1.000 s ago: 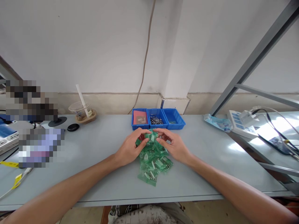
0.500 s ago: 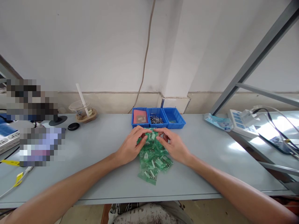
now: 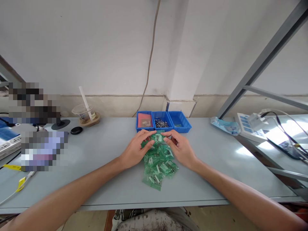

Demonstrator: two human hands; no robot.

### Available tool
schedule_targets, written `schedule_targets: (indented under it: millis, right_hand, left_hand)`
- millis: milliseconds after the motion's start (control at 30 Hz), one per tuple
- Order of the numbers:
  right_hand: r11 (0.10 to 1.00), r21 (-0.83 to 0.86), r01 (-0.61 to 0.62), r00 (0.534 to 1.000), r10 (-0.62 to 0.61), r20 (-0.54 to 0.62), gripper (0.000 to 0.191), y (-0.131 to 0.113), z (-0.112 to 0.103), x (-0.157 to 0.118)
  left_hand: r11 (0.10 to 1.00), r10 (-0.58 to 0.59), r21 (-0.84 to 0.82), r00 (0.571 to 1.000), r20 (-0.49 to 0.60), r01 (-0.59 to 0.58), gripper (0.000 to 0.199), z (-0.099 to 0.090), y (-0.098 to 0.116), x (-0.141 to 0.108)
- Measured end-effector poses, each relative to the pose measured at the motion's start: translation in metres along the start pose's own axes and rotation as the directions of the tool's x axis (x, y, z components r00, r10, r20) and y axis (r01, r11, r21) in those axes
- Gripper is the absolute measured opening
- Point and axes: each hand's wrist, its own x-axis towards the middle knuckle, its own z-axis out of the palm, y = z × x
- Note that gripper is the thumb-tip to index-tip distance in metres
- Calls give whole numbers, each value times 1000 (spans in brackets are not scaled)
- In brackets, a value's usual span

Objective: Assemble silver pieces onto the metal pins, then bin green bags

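A small green see-through plastic bag with pale and metal pieces inside is spanned between my two hands, at the far end of a pile. My left hand has its index finger along the bag's top edge and its thumb at the left side. From the right, my right hand pinches the bag's upper right corner between thumb and index finger. Beneath and nearer to me lie several similar green bags, overlapping on the grey table. The other fingertips are partly hidden.
Behind my hands, three blue bins stand in a row: one with a red bag, one with metal pins, one with a few small green pieces. A cup with a straw stands left; a power strip lies right.
My hands have drawn slightly apart, the right one moving a little to the right. The top bag now shows more openly between them. The pile stays in place.
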Motion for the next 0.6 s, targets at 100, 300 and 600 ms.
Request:
schedule_targets:
  millis: [100, 300, 600]
  right_hand:
    - [1000, 9, 16, 1000, -16, -12, 25, -1, -2, -1]
    - [999, 4, 50, 999, -50, -7, 29, -4, -2, -1]
    - [994, 49, 97, 993, -100, 65, 25, 0, -2, -1]
  left_hand:
    - [999, -39, -24, 999, 23, 40, 45, -2, 2, 0]
    - [999, -32, -31, 999, 44, 33, 58, -3, -1, 0]
    - [996, 10, 88, 1000, 19, -11, 37, 0, -10, -1]
